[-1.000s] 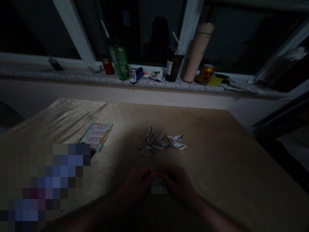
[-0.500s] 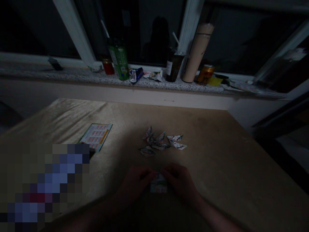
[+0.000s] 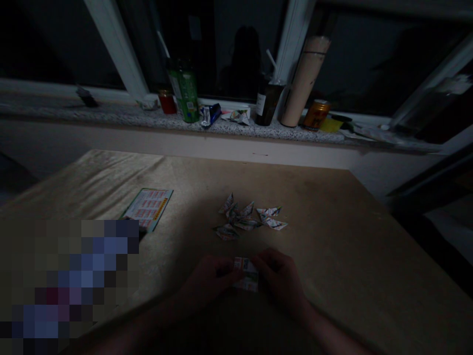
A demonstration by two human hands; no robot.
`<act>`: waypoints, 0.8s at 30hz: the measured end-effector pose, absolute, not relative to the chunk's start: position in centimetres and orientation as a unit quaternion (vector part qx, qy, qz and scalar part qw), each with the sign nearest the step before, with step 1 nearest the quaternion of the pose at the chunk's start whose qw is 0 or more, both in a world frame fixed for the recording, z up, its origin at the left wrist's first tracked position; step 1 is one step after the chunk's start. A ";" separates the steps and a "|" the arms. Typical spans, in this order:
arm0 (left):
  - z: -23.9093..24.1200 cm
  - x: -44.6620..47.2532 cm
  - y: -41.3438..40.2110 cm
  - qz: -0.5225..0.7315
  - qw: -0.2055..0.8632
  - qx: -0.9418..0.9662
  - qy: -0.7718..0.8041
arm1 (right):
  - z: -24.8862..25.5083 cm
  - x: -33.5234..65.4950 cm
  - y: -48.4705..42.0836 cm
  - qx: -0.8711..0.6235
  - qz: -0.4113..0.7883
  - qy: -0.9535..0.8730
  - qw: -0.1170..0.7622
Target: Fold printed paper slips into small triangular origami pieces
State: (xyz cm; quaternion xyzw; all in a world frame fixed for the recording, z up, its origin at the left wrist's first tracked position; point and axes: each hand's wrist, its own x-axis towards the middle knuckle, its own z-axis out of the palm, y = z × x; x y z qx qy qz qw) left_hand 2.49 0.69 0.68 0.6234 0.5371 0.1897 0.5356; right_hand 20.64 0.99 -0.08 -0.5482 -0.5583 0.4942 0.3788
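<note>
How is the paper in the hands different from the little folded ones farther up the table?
The paper piece is pinched between the left hand and right hand; the folded pieces lie loose on the table. The paper piece looks squarish; the folded pieces are pointed. Both carry colourful print.

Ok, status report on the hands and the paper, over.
Left hand and right hand both pinching small printed paper. Folded pieces lie just beyond, apart. Nothing between.
</note>
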 end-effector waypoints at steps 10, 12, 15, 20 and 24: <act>0.6 2.4 0.5 0.201 0.574 0.613 0.504 | -0.8 20.9 0.6 -0.507 0.500 -0.603 0.359; 0.7 2.3 0.6 0.187 0.566 0.634 0.493 | -0.9 20.9 0.6 -0.517 0.502 -0.589 0.364; 0.9 2.2 0.7 0.170 0.535 0.650 0.513 | -0.7 20.8 0.8 -0.531 0.504 -0.572 0.370; 1.3 2.5 0.8 0.223 0.569 0.619 0.493 | -0.2 20.6 0.8 -0.480 0.576 -0.571 0.334; 1.2 2.4 0.8 0.239 0.565 0.621 0.487 | 0.0 20.7 0.5 -0.469 0.578 -0.577 0.336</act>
